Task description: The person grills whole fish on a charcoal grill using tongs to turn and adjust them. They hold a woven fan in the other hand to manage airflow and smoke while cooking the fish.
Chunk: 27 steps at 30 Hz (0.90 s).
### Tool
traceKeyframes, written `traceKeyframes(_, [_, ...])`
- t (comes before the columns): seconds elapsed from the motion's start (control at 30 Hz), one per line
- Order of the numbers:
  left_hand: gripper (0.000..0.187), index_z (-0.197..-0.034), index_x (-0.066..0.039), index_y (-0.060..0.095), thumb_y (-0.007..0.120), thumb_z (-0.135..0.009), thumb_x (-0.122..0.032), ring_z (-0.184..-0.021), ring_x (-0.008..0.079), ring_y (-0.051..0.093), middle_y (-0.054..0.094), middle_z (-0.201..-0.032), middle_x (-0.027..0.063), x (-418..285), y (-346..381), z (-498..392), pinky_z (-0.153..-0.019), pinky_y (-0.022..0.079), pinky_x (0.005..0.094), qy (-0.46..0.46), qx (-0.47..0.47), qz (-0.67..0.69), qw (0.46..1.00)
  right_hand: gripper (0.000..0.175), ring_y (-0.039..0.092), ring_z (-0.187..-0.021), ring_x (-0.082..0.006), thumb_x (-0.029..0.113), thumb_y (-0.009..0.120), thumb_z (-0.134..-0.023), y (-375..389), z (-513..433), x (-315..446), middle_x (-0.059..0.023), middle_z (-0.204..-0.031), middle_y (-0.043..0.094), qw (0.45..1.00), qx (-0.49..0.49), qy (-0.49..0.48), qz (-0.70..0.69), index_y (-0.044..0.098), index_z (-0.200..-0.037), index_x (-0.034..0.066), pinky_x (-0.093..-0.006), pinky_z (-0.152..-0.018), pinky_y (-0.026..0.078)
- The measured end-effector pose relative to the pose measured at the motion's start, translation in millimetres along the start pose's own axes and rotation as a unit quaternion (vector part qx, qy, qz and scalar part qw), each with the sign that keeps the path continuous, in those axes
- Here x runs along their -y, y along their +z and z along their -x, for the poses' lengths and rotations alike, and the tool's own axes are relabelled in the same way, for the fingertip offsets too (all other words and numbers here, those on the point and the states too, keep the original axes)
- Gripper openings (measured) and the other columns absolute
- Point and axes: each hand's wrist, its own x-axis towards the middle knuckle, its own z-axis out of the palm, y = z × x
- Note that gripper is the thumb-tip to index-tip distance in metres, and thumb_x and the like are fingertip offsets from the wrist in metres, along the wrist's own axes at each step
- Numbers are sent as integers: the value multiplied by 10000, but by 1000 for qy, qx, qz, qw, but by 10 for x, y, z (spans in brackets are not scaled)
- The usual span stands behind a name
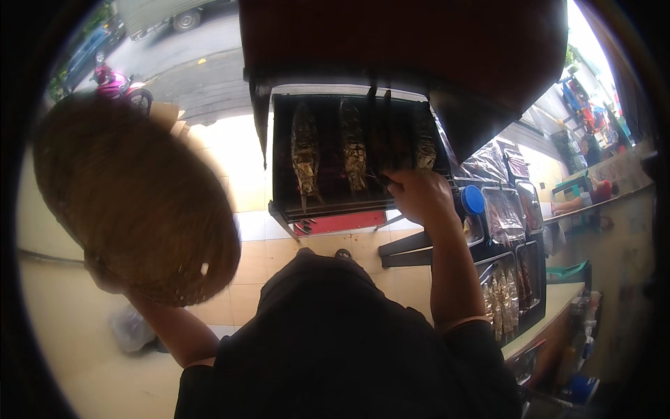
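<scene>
My left hand [104, 277] grips the lower edge of a large oval woven fan [136, 199], blurred and held out to the left of the grill. My right hand [424, 196] is closed at the near right side of the charcoal grill [361, 207], around what looks like dark tongs [384, 180]; their far part is lost in shadow. On the grate lie foil-wrapped fish: one at the left [304, 152], one in the middle [354, 149] and one at the right [425, 136], partly behind my hand. Tails show at the near ends.
A dark red hood [403, 36] overhangs the grill. To the right, trays hold skewered meat [502, 214] under plastic and foil-wrapped pieces [501, 298]; a blue-lidded container [472, 199] stands beside them. A person [596, 196] is farther right. A pink motorcycle [118, 84] stands by the road.
</scene>
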Motion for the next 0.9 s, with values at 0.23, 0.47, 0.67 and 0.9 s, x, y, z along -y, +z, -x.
traceKeyframes(0.23, [370, -1337, 54, 632, 514, -1100, -203, -1259, 254, 592, 649, -1349, 139, -84, -48, 363, -1113, 458, 417, -27, -330, -275, 902, 389, 721, -971, -359, 215, 632, -955, 1147, -314, 105, -154, -1038, 734, 988, -74, -125, -55, 683, -1340, 197, -498, -819, 576])
traceKeyframes(0.47, [383, -1331, 79, 628, 492, -1091, -186, -1222, 261, 645, 673, -1303, 169, 166, 890, 478, -1102, 478, 370, 208, -395, -473, 759, 400, 734, -972, -363, 225, 643, -966, 457, -297, -359, -175, -1053, 760, 994, 35, -104, -1, 690, -1363, 218, -493, -843, 578])
traceKeyframes(0.67, [306, -1232, 51, 686, 611, -1047, -182, -1088, 215, 666, 693, -1202, 126, 311, 647, 181, -990, 510, 323, 28, -347, -577, 738, 350, 755, -891, -337, 297, 705, -958, -638, -325, -621, -150, -1070, 771, 994, -18, -87, -65, 743, -1290, 193, -454, -864, 582])
traceKeyframes(0.9, [315, -1266, 68, 625, 593, -1038, -148, -1152, 296, 654, 673, -1263, 156, 326, 1067, 222, -1043, 511, 387, 41, -310, -227, 923, 307, 738, -1052, -301, 228, 659, -940, -400, -1338, -84, -122, -1139, 766, 989, -12, -120, 87, 760, -1224, 169, -425, -940, 577])
